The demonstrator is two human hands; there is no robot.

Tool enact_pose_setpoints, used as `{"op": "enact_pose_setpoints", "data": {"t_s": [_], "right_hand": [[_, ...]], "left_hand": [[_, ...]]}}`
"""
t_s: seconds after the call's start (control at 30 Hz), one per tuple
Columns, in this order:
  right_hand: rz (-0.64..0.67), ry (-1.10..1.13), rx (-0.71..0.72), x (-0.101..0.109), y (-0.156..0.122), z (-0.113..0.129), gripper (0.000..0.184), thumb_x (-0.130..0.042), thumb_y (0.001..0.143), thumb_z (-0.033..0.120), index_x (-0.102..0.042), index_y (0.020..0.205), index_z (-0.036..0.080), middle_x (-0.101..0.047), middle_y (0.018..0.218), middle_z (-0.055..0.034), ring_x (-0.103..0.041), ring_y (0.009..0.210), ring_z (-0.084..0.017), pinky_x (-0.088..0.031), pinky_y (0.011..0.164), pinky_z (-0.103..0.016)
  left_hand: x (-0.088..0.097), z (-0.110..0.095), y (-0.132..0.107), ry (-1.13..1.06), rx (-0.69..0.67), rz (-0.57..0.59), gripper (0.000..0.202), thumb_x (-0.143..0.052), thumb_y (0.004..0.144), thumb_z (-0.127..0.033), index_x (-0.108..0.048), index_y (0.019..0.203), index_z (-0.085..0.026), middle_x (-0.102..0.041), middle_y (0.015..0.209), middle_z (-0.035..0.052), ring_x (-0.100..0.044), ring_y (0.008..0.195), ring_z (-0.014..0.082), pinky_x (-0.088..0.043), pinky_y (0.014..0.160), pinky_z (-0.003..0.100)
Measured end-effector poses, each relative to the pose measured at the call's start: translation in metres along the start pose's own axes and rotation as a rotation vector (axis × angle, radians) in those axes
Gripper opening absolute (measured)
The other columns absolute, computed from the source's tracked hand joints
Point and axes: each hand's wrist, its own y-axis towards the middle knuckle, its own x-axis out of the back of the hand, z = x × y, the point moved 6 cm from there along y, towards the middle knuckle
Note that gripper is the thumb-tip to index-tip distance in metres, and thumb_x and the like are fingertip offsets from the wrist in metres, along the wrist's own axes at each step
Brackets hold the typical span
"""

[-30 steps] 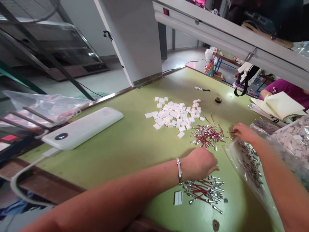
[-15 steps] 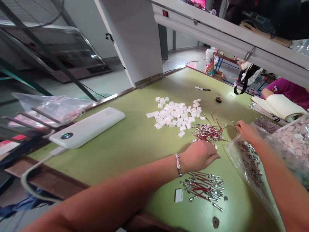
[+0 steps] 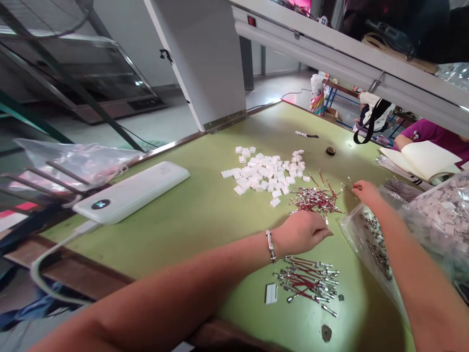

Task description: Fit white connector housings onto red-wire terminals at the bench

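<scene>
My left hand [image 3: 302, 231], a bracelet on its wrist, hovers palm down with curled fingers between two heaps of short red wires with silver terminals: a tangled heap [image 3: 315, 200] just beyond the fingertips and a tidier heap [image 3: 309, 284] nearer me. I cannot see whether it holds anything. My right hand [image 3: 364, 190] is pinched on a thin red wire [image 3: 348, 187] by the far heap, at the mouth of a clear plastic bag [image 3: 370, 244] with more wires. A pile of small white plastic pieces [image 3: 266, 175] lies behind the wires.
A white power bank [image 3: 132, 192] with its cable lies at the left on the green table [image 3: 198, 215]. A single white piece [image 3: 271, 293], a tape roll [image 3: 330, 151], an open notebook [image 3: 421, 164] and a bag of white pieces [image 3: 443, 215] are around. A person in purple [image 3: 428, 133] sits beyond.
My left hand has drawn up from the near heap toward the far heap. My right hand has lifted slightly and moved away along the bag's mouth with a wire.
</scene>
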Motion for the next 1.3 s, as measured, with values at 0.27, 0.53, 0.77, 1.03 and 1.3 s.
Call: {"op": "enact_pose_setpoints", "data": {"t_s": [0.27, 0.53, 0.77, 1.03, 1.3], "right_hand": [[0.067, 0.090, -0.016, -0.007, 0.006, 0.014, 0.033, -0.057, 0.092, 0.035, -0.057, 0.120, 0.018, -0.059, 0.122, -0.0084, -0.061, 0.101, -0.020, -0.052, 0.085, -0.041], [0.188, 0.476, 0.059, 0.004, -0.102, 0.042, 0.026, -0.050, 0.086, 0.039, -0.064, 0.085, 0.016, -0.049, 0.062, 0.0021, -0.040, 0.049, -0.008, -0.034, 0.046, -0.021], [0.704, 1.261, -0.005, -0.049, -0.207, 0.089, 0.020, -0.062, 0.068, 0.037, -0.057, 0.071, 0.018, -0.038, 0.054, 0.0077, -0.018, 0.043, -0.003, -0.009, 0.039, -0.018], [-0.126, 0.367, -0.025, -0.004, -0.139, -0.017, 0.032, -0.046, 0.087, 0.041, -0.069, 0.092, 0.019, -0.069, 0.086, -0.0054, -0.057, 0.068, -0.015, -0.042, 0.060, -0.026], [-0.222, -0.021, -0.030, -0.018, -0.119, -0.024, 0.019, -0.050, 0.088, 0.026, -0.067, 0.092, 0.020, -0.063, 0.100, -0.0102, -0.057, 0.078, -0.019, -0.033, 0.062, -0.028]], "left_hand": [[-0.002, 0.002, -0.001, 0.006, -0.026, -0.025, 0.031, -0.050, 0.095, -0.033, -0.067, 0.076, -0.016, -0.067, 0.073, 0.0018, -0.059, 0.067, 0.0123, -0.045, 0.062, 0.024], [0.010, -0.021, -0.008, 0.265, -0.378, -0.297, 0.045, -0.040, 0.092, -0.006, -0.044, 0.135, -0.017, -0.051, 0.135, 0.0144, -0.044, 0.127, 0.0256, -0.041, 0.103, 0.045], [-0.015, -0.052, -0.019, 0.346, -0.539, 0.129, 0.065, -0.048, 0.089, -0.015, -0.021, 0.149, -0.023, -0.056, 0.122, 0.0142, -0.059, 0.082, 0.0191, -0.046, 0.070, 0.031], [-0.014, -0.017, -0.002, 0.088, 0.043, 0.186, 0.029, -0.038, 0.095, -0.021, -0.061, 0.112, -0.018, -0.067, 0.095, 0.0057, -0.058, 0.071, 0.0149, -0.042, 0.062, 0.026], [-0.013, 0.001, -0.001, -0.562, 0.290, 0.064, 0.029, -0.044, 0.094, -0.031, -0.067, 0.089, -0.015, -0.062, 0.071, 0.0006, -0.051, 0.061, 0.0100, -0.042, 0.059, 0.023]]}}
